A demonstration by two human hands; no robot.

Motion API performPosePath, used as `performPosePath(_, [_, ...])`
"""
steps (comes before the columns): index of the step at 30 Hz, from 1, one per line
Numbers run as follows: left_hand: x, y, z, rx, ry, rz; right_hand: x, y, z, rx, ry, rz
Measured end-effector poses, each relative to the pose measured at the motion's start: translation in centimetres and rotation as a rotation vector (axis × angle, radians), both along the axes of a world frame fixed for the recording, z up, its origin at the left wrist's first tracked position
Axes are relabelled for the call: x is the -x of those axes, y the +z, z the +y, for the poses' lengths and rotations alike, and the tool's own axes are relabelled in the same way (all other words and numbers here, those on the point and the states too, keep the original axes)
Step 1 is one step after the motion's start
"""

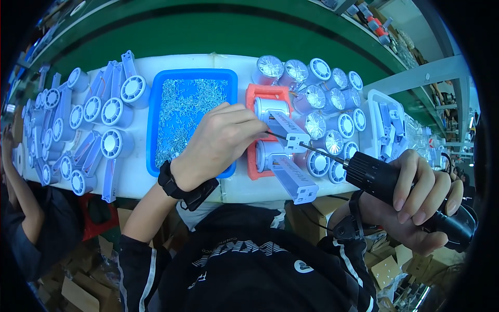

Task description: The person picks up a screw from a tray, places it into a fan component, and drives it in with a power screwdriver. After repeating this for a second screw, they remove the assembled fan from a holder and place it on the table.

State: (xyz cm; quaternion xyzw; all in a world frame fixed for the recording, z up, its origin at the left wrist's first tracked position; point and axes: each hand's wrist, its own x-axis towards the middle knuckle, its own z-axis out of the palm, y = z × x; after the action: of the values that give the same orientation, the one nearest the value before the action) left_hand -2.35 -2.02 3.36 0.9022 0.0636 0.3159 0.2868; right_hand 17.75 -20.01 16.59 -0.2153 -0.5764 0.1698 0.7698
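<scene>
My right hand (423,190) is wrapped round a black electric screwdriver (371,174), whose long thin bit (322,153) points left. The bit reaches the end of a white handheld fan's handle (294,141). In line with it, a thin dark shaft shows on the handle's left side and ends at my left fingertips. My left hand (226,130) is closed in a pinch there; what it pinches is hidden. That fan's round body (270,106) sits in a red holder (267,90). A second fan (293,179) lies in the holder's nearer slot, its handle toward me.
A blue tray (233,86) of small screws stands left of the holder on the white table (228,193). Several fans with handles (112,143) lie further left, and several round fan bodies (316,125) stand right. A white bin (371,112) holds handle parts. Another person's arm (23,192) shows far left.
</scene>
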Motion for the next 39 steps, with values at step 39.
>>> performPosePath(39, [-3.0, -0.6, -0.1, 0.056, 0.086, 0.022, 2.1, -0.7, 1.9, -0.032, -0.009, -0.428])
